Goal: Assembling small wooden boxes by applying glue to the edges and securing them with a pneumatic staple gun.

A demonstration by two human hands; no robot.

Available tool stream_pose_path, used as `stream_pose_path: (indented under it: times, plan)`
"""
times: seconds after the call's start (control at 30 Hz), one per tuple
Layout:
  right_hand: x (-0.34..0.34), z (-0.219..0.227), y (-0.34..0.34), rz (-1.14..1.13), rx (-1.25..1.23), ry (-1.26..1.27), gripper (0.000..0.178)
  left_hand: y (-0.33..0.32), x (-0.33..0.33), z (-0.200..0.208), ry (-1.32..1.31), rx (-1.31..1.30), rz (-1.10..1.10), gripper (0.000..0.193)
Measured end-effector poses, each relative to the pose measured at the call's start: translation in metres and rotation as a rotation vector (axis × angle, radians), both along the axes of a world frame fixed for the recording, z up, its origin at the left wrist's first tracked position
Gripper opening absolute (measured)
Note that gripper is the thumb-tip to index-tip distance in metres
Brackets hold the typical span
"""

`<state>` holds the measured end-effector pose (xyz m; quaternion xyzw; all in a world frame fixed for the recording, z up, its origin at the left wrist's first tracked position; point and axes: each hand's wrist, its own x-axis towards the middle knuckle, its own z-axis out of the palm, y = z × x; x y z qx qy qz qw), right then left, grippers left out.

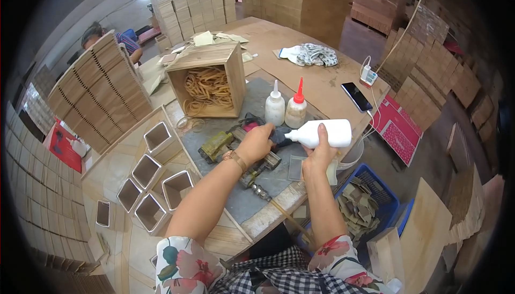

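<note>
My right hand (320,157) is wrapped round a white plastic squeeze bottle (335,133), which lies tilted on its side with its nozzle toward the left. At that nozzle my left hand (256,145) is closed on a dark rag (280,136); the rag partly hides the nozzle tip. Beneath my left hand lies a green air-powered tool (215,147), with a metal hose fitting (260,191) toward me. Just beyond my hands stand a white-tipped glue bottle (275,110) and a red-tipped glue bottle (295,112). A small clear plastic piece (295,168) rests beside my right wrist.
A wooden box (239,79) of rubber bands sits on its side behind the tool. Several open wooden boxes (146,171) stand at left. Gloves (309,55), a phone (357,97) and a charger cable lie at right. A blue basket (383,182) holds wood scraps. Another person (129,43) is far left.
</note>
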<state>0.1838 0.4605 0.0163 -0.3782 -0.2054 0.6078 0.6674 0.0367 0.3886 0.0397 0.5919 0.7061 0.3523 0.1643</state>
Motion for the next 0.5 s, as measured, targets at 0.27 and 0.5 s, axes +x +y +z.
stream_pose_path:
  times: [0.27, 0.5]
  plan:
    - [0.013, -0.003, 0.028, 0.108, 0.132, -0.180, 0.051, 0.007, 0.003, -0.009, 0.806, 0.133, -0.261, 0.007]
    - [0.017, 0.022, 0.033, 0.059, 0.648, -0.313, 0.057, 0.011, -0.004, -0.011, 0.210, 0.048, -0.142, 0.015]
